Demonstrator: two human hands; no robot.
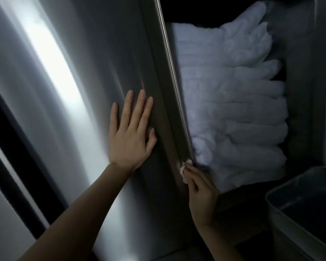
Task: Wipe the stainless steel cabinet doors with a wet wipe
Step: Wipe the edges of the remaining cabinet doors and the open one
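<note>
Head view, right hand (200,187) pinching wet wipe (184,169) at door edge (174,78)

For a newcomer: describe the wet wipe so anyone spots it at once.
Find the big steel door and follow its right edge down. There the right hand pinches a small white wad against it: the wet wipe. Unlike the stacked white towels beside it, it is tiny and crumpled.
</note>
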